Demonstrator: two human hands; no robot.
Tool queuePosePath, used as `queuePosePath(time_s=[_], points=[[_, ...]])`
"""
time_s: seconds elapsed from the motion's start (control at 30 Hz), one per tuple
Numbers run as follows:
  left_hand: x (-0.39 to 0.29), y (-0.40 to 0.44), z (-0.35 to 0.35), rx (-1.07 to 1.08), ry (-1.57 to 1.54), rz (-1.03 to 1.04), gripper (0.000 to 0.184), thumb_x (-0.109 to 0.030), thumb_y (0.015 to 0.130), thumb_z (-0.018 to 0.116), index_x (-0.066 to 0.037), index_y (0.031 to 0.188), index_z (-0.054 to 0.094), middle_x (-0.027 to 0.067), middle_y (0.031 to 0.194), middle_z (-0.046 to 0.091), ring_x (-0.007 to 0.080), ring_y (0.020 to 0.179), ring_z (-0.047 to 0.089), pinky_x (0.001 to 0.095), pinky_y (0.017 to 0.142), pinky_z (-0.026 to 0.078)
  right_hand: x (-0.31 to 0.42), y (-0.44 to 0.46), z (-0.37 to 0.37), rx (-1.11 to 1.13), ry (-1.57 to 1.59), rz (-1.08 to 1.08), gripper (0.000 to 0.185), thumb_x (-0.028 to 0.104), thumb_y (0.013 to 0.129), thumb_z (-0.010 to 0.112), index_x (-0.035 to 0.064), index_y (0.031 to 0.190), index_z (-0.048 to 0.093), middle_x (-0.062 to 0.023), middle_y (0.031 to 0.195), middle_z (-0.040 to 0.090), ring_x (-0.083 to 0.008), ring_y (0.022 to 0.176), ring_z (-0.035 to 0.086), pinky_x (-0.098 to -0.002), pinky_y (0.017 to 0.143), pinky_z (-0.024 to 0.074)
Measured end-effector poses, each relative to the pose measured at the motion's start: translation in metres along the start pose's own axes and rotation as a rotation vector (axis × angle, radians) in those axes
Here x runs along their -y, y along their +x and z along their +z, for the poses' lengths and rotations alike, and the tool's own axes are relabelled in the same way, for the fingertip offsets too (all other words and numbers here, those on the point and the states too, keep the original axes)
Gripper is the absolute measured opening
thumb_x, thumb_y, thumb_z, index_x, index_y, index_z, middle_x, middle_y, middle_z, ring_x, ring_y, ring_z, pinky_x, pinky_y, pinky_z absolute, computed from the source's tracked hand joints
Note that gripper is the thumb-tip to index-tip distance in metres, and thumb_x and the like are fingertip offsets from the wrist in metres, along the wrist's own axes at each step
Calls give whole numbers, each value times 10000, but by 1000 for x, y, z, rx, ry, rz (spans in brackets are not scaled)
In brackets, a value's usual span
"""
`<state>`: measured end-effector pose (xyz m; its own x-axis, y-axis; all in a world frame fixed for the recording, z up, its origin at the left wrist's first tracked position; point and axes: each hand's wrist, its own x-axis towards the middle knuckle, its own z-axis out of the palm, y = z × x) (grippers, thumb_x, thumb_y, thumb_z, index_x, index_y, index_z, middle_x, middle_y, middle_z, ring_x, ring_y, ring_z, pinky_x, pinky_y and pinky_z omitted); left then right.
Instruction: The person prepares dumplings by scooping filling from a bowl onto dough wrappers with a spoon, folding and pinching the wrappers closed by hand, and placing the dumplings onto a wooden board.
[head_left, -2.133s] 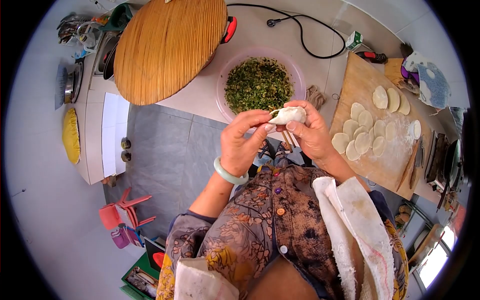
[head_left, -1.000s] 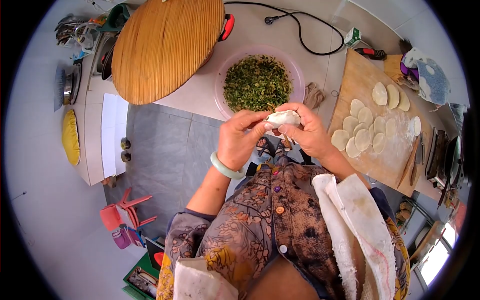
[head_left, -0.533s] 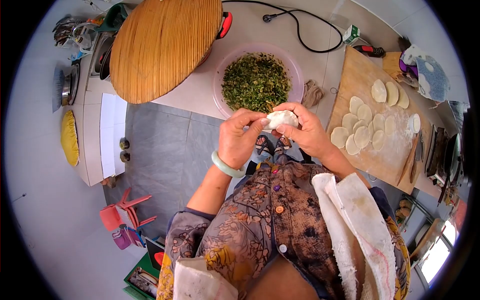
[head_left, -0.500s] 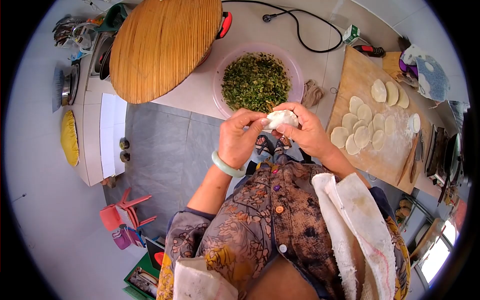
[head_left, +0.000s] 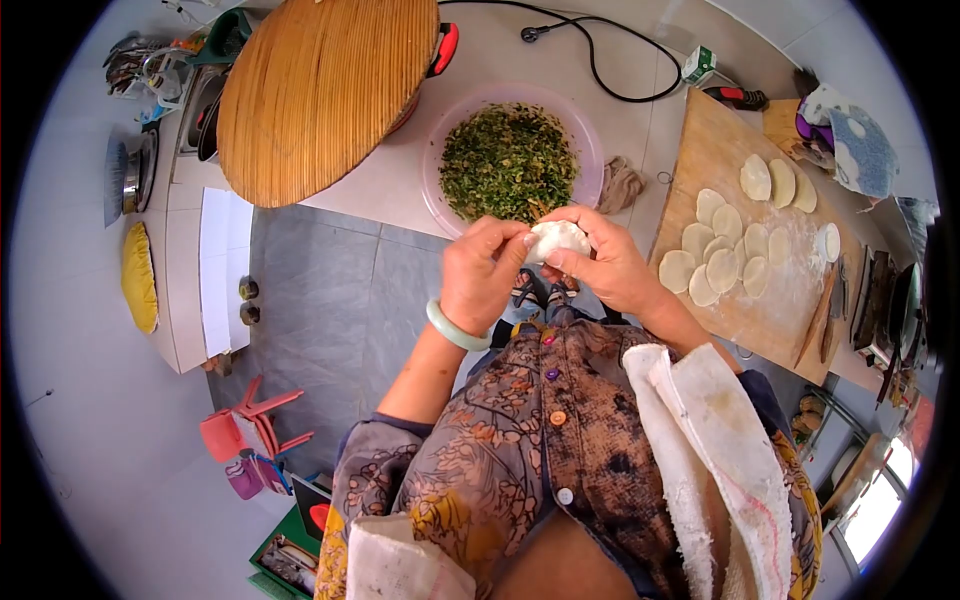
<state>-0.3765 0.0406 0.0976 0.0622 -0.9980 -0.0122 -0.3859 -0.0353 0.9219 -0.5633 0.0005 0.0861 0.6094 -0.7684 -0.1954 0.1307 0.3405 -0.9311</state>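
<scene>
A folded white dumpling point(head_left: 560, 240) is held between my two hands, just in front of the filling bowl. My left hand point(head_left: 482, 272) pinches its left end with thumb and fingertips; a pale green bangle sits on that wrist. My right hand point(head_left: 612, 262) wraps round the other side, thumb on the near face. Behind them a pinkish plastic bowl point(head_left: 432, 175) holds chopped green filling point(head_left: 510, 160). Part of a utensil shows at the bowl's near edge, mostly hidden by my hands.
On the right, a floured wooden board point(head_left: 690, 150) carries several round dough wrappers point(head_left: 722, 270), a small white cup point(head_left: 827, 242) and a rolling pin point(head_left: 815, 318). A round slatted lid point(head_left: 320, 100) stands at the left. A crumpled cloth point(head_left: 622, 186) and a black cord point(head_left: 600, 70) lie on the counter.
The dumpling has shifted very slightly left and turned a little in my fingers. Both hands keep their hold on it; the surroundings look the same.
</scene>
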Motion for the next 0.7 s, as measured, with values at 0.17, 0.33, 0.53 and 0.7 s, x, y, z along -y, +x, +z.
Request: queuePosePath(time_s=[0.17,0.33,0.53,0.7], points=[[2,-3,5,-49,38,35,122,-83,895,650,10,969,678,80,826,641,131,719,571,247,670,465,-1,-1,1,-6,16,17,254,65,936,601,25,1173,523,-38,916,629,-82,765,606,-244,656,512],[13,-11,8,-47,-178,-37,331,-245,993,542,17,1181,617,57,897,667,129,752,577,255,692,465,-7,-2,-2,-51,83,6,270,60,935,595,20,1190,518,-61,995,639,-108,813,637,-256,703,538],[7,-10,0,-27,-394,-107,458,-308,1034,430,51,1308,502,108,1025,677,130,873,623,266,758,508,-8,-5,-3,-90,154,25,302,56,930,596,9,1214,505,-95,1072,641,-128,842,648,-266,739,550],[8,-17,0,1,-440,-239,334,-170,990,535,60,1229,571,111,1009,683,140,879,646,263,775,529,-10,-4,-2,-88,195,-45,305,46,930,588,-8,1216,497,-108,1091,636,-134,874,644,-275,762,551]])
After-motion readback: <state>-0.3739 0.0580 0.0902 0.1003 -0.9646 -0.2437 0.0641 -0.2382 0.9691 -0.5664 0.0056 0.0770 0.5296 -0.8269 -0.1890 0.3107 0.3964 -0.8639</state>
